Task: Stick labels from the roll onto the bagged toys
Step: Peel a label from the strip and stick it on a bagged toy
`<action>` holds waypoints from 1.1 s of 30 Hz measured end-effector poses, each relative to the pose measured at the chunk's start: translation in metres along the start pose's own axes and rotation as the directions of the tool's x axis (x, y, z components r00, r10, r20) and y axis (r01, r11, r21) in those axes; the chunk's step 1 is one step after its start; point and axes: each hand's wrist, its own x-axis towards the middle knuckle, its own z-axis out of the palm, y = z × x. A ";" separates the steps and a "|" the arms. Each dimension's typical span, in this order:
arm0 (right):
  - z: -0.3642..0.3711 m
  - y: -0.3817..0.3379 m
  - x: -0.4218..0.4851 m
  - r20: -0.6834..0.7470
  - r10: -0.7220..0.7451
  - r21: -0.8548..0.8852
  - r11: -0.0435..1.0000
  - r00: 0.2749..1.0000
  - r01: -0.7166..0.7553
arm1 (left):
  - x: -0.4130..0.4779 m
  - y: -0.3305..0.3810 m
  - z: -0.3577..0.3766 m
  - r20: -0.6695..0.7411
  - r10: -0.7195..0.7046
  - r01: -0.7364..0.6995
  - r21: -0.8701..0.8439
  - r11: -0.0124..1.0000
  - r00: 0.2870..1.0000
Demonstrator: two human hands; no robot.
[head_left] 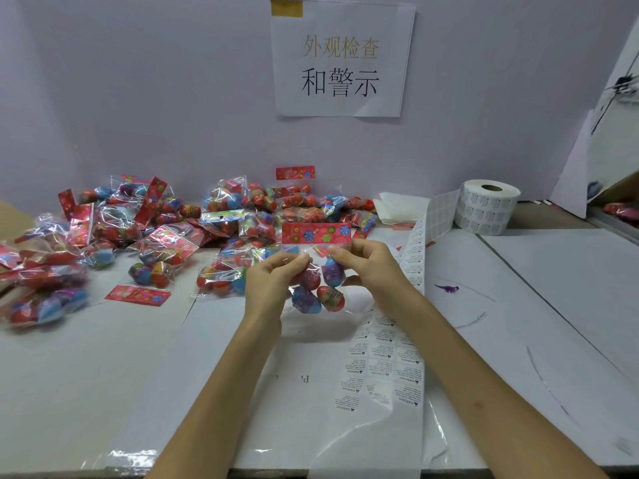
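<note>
Both hands hold one bag point(313, 288) up above the desk point(518, 305). The left hand point(273, 281) pinches the clear film just below the red card point(316, 233), and the right hand point(363, 267) pinches the same film from the other side. The fingers point(301, 259) of both are curled on it. Whether a label is already on a fingertip, I cannot tell.

The risks, as I judge them: the film is thin and creased between the fingers, so a label pressed there can wrinkle or stick only partly. The eggs point(331, 298) hang below the fingers and can swing, which would set the label crooked. The strip point(380, 361) passes under the right forearm, so the arm can drag it.

The labels on the strip carry small black text with the word "WARNING"; the rest is too small to read. The roll point(487, 209) stands well to the right of the fingers. The sign point(340, 60) on the wall above them reads "外观检查 和警示". The pile point(138, 229) of other bags lies to their left.
</note>
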 end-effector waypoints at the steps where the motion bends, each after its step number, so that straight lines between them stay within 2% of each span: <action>1: -0.001 0.000 0.000 -0.002 -0.006 -0.013 1.000 1.000 0.006 | 0.000 0.000 0.000 0.008 0.008 -0.008 0.010 1.000 1.000; 4: -0.002 -0.001 0.000 -0.017 -0.021 -0.043 0.999 1.000 0.021 | -0.002 -0.002 0.001 0.035 0.025 -0.027 0.055 0.998 0.999; 7: -0.002 0.001 0.000 -0.115 -0.029 -0.067 0.998 0.993 0.022 | -0.002 -0.003 0.004 -0.010 0.074 -0.073 0.094 0.993 0.997; 10: -0.003 0.001 0.000 -0.250 -0.016 -0.019 1.000 0.968 0.011 | -0.002 -0.001 0.004 -0.041 0.278 -0.265 0.196 0.944 0.960; 13: -0.005 -0.004 0.000 -0.270 -0.002 0.083 0.996 0.963 0.025 | -0.004 -0.003 0.005 0.083 0.441 -0.442 0.337 0.831 0.894; 15: -0.007 -0.007 -0.002 -0.228 0.007 0.127 0.992 0.974 0.023 | -0.005 -0.007 0.007 0.185 0.427 -0.464 0.419 0.781 0.885; 19: -0.003 -0.013 -0.007 -0.031 -0.012 0.163 0.986 0.999 0.017 | -0.006 -0.010 0.009 0.307 0.284 -0.387 0.363 0.848 0.909; 21: -0.001 -0.014 -0.008 0.060 -0.042 0.174 0.984 0.997 0.031 | -0.006 -0.011 0.007 0.258 0.251 -0.330 0.336 0.882 0.933; 23: -0.002 -0.015 -0.008 0.081 -0.091 0.147 0.986 0.993 0.079 | -0.006 -0.007 0.005 0.177 0.139 -0.178 0.231 0.956 0.974; 26: -0.009 -0.019 -0.006 -0.112 -0.201 0.031 0.978 0.973 0.206 | -0.003 -0.002 0.003 0.131 -0.036 0.027 0.070 0.997 0.991; 27: -0.013 -0.020 -0.005 -0.214 -0.250 -0.040 0.968 0.944 0.247 | -0.002 -0.001 0.002 0.116 -0.061 0.057 0.042 0.998 0.991; 29: -0.022 -0.020 -0.004 -0.398 -0.377 -0.247 0.922 0.836 0.298 | 0.001 -0.001 0.002 0.067 -0.073 0.071 0.041 0.997 0.995; 31: -0.032 -0.018 -0.003 -0.509 -0.452 -0.409 0.876 0.732 0.257 | 0.002 -0.002 0.003 0.025 -0.070 0.068 0.072 0.995 0.997; 33: -0.040 -0.013 0.000 -0.561 -0.432 -0.511 0.852 0.706 0.116 | 0.001 -0.003 0.003 0.000 -0.045 0.044 0.112 0.993 0.999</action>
